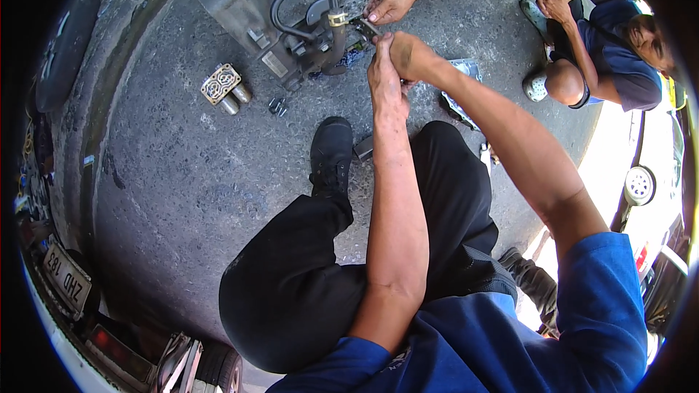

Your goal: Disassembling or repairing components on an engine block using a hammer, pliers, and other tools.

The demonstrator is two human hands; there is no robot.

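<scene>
Both of my arms reach up to the right side of a grey metal machine housing (233, 7) on the floor. My left hand (387, 80) and my right hand (412, 57) are closed and pressed together, the right against the upper side of the left. From their top end a short dark bar (370, 27) points to the housing; my fingers hide most of it, and its kind cannot be told. Just above, another person's hand (391, 4) reaches in with bent fingers near the bar. Beside it a black looped hose (275, 11) with a pale clamp (338, 20) rises from the housing.
A metal block with two cylinders (222, 85) and several bolts (277, 107) lie on the concrete left of my shoe (332, 147). A pale metal pan (468, 69) lies right of my forearms. Another person (604, 58) crouches at the right. Vehicle parts line the lower left.
</scene>
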